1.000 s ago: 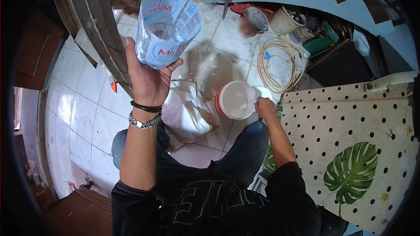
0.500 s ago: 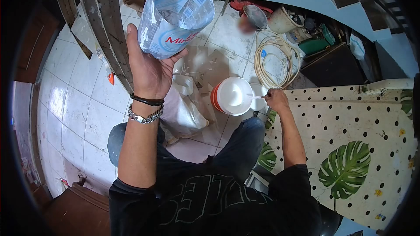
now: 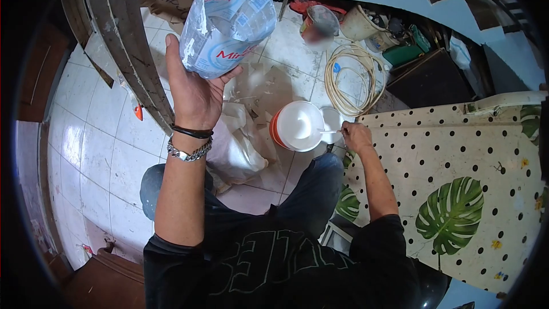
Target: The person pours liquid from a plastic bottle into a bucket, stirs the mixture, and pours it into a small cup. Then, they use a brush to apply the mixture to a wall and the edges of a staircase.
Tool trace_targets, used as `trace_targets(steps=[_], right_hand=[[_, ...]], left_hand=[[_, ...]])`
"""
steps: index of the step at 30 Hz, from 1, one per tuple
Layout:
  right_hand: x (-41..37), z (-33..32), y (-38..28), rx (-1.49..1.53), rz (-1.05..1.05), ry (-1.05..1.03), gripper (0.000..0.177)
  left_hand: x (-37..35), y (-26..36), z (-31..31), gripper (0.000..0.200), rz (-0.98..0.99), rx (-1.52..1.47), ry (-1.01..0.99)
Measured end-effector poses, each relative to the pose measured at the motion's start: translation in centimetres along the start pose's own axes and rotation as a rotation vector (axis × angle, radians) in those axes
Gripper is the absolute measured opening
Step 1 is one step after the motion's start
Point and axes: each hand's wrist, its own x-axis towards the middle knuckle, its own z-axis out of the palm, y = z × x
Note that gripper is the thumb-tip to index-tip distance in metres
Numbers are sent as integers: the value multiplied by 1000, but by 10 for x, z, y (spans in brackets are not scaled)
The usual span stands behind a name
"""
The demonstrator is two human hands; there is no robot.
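Note:
Raised at the top, my left hand (image 3: 197,88) supports a cut-off plastic water bottle (image 3: 220,57) with a blue and red printed wrap. Its cut rim is uneven and smeared with white, and thumb and fingers cup its base. My right hand (image 3: 357,136) is closed around the handle of a thin, pale-tipped tool (image 3: 330,131); its exact kind is too small to make out. That tip reaches the right rim of an orange bucket (image 3: 275,129) holding white material. Directly beside the bucket lies a round white lid-like disc (image 3: 331,121), partly behind the tool.
A crumpled white sack (image 3: 234,143) lies left of the bucket, near my knees. Coiled cream hose (image 3: 334,88) and a dirty pail (image 3: 357,23) stand beyond. A dotted, leaf-patterned board (image 3: 400,166) spans the right. At left, a curved wooden piece (image 3: 123,34) rises.
The view has shifted slightly, so the floor objects sit a little further left. My right hand and its tool have dipped slightly beside the bucket; the left hand still holds the cut bottle.

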Motion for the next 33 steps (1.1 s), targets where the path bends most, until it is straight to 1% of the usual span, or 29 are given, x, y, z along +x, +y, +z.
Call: trace_targets(steps=[2,5,8,9,12,16,18,20,22,24,27,30,31,33], right_hand=[[1,-9,1,13,-14,10,11],[6,-6,-14,32,-24,54,12],[15,23,-23,-42,7,-36,12],[16,28,-22,-108,35,-57,13],[8,20,1,-43,36,-35,13],[-5,-22,-1,103,34,39,13],[2,-11,-2,114,17,57,13],[11,3,-18,126,15,67,14],[23,26,-22,157,100,-31,18],[33,52,-14,209,209,12,18],[37,67,15,192,313,-43,23],[32,44,39,315,384,-152,28],[24,18,33,370,355,-159,25],[20,-1,25,472,376,-156,21]], left_hand=[[-1,-1,0,70,2,6,5],[-1,-2,-2,67,2,-64,-22],[-2,-4,0,70,-3,12,2],[-2,-4,0,70,-4,13,8],[-4,-2,-1,70,-7,16,19],[-5,0,-2,70,-13,24,3],[-4,-1,-1,70,-10,30,12],[-3,-2,0,71,-9,31,33],[-2,-5,-2,69,-5,-11,1],[-4,-6,0,69,-8,-27,-11],[-4,-5,4,69,-9,-8,2],[-4,-4,2,70,-4,14,17],[-5,-3,2,70,0,21,16],[-6,-2,0,70,8,31,14]])
